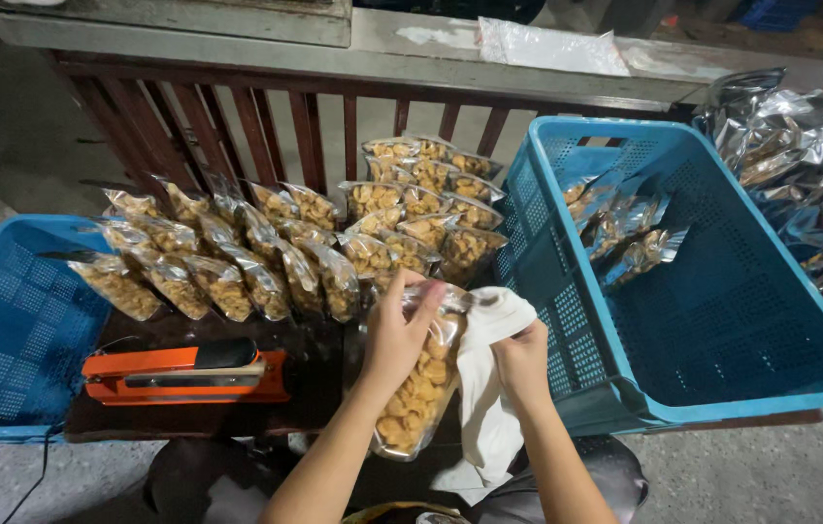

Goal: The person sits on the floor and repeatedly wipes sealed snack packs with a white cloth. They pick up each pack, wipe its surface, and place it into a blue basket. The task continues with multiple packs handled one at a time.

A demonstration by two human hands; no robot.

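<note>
Snack pouch (421,388) — left hand (394,335) grips it, right hand (520,361) presses white cloth (484,408).

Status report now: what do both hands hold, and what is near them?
Left hand grips snack pouch. Right hand holds white cloth against pouch top. Orange sealer left, blue crate right.

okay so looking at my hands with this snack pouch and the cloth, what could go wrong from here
1. The left hand holds the snack pouch near its top only, and its lower end hangs past the table edge; a loose grip could drop it.
2. The white cloth in the right hand dangles low and might snag.
3. The filled pouches lean in tight rows just behind; a bump could topple them toward the orange heat sealer.
</note>
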